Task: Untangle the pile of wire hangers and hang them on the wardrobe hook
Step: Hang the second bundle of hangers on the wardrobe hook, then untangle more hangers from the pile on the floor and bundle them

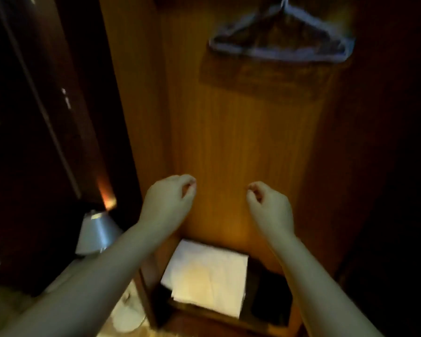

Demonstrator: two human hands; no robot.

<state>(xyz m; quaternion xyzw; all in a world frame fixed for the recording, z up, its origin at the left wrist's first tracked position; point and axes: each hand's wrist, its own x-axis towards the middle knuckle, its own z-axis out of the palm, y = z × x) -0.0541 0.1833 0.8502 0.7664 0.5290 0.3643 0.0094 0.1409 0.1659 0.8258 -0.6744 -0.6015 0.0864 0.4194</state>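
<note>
Several pale wire hangers hang together high on the wooden back panel of the wardrobe, their hooks rising out of the top of the view. The wardrobe hook itself is out of sight. My left hand and my right hand are raised side by side in front of the panel, well below the hangers. Each hand has its fingers curled into a loose fist with nothing in it. The picture is dim and blurred.
A folded white cloth lies on the wardrobe floor below my hands, with a dark object to its right. A grey lampshade stands at the left beside a dark door.
</note>
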